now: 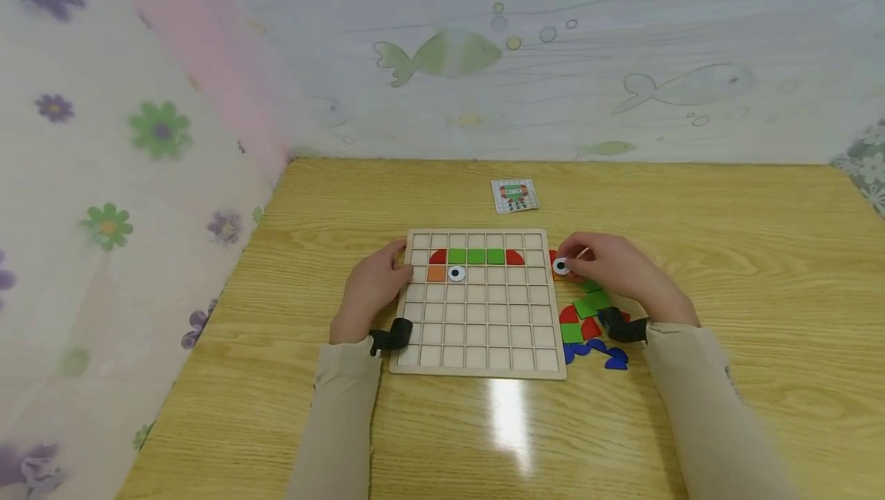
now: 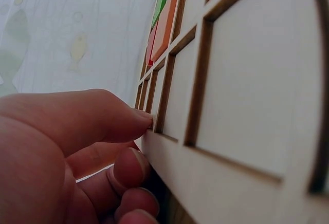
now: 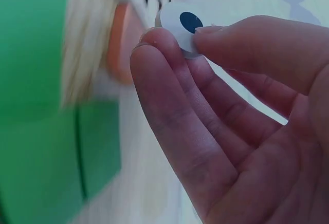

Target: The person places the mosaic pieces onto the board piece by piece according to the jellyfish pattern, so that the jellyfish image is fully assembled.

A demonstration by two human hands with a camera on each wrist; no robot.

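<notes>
My left hand (image 1: 373, 285) grips the left edge of the wooden grid board (image 1: 477, 374), thumb on the rim and curled fingers at its side, as the left wrist view shows. Between thumb and fingertips, my right hand (image 1: 615, 266) pinches a round white eye piece (image 3: 177, 21) with a black pupil, just beyond the board's right edge. On the board, a row holds a red quarter-round piece (image 1: 439, 257), several green squares (image 1: 476, 256) and another red quarter-round piece (image 1: 515, 257). Below that row lie an orange square (image 1: 436, 274) and a second eye piece (image 1: 456, 273).
Right of the board lie loose green pieces (image 1: 591, 303), red pieces (image 1: 590, 328) and several blue half-round pieces (image 1: 616, 364), partly hidden under my right hand and wrist camera. A picture card (image 1: 515, 196) rests behind the board on the wooden table (image 1: 760, 269).
</notes>
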